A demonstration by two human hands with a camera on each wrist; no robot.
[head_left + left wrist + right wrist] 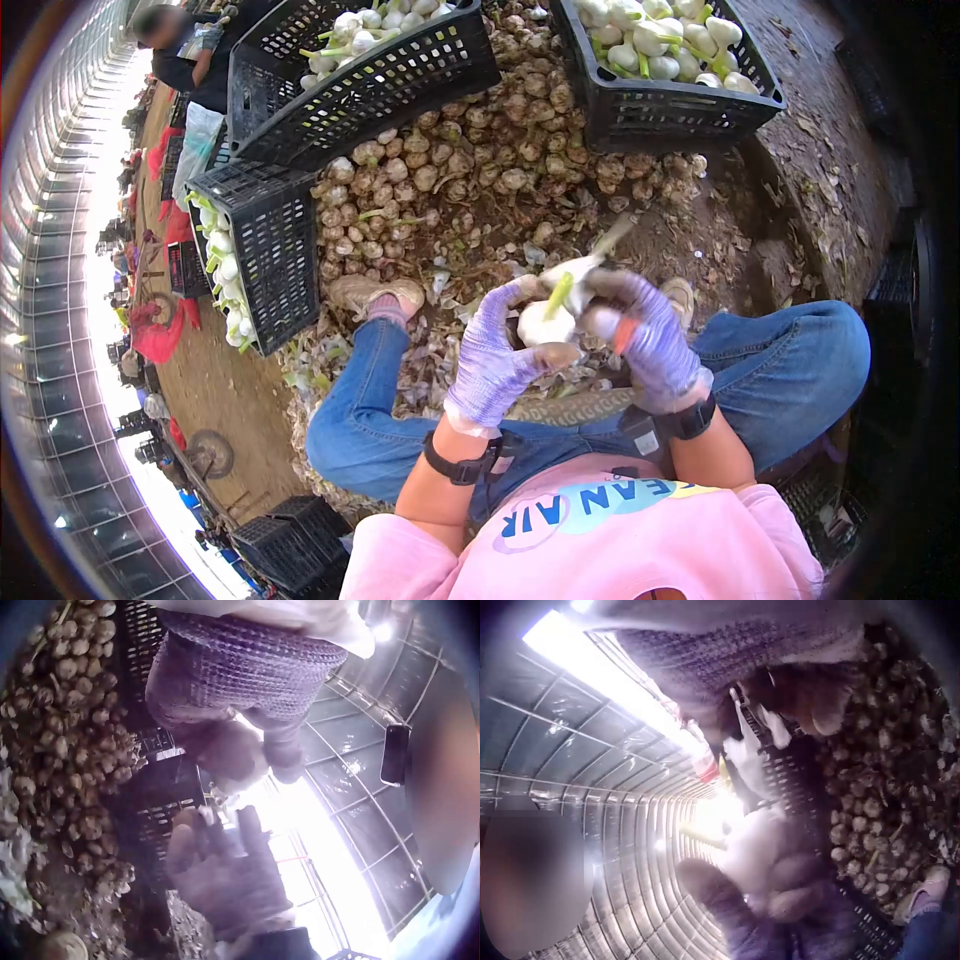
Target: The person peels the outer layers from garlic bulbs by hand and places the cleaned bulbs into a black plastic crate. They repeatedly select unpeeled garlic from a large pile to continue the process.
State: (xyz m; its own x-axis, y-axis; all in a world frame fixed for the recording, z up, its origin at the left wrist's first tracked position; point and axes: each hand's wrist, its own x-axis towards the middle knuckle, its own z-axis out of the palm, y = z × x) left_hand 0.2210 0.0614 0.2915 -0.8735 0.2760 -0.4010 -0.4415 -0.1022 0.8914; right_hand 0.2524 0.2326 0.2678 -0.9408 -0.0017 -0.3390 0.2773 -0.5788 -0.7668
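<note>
A white garlic bulb (541, 328) with a short green stem sits in my left hand (496, 345), thumb below it and fingers round its far side. In the right wrist view the same bulb (761, 844) rests against the gloved fingers. My right hand (652, 340), close beside the bulb, pinches loose garlic skin (572, 268), and pale strips hang from its fingers in the right wrist view. Both hands wear purple knit gloves, stained at the fingertips. An orange-red band (626, 334) wraps a right-hand digit. The left wrist view is washed out around the bulb.
Unpeeled garlic bulbs (400, 175) are heaped ahead on the ground. Black crates (375, 95) of cleaned garlic stand around the heap, another crate (680, 115) at right and a tilted one (270, 250) at left. Peeled skins litter the ground between my legs. Another person (185, 55) is at far left.
</note>
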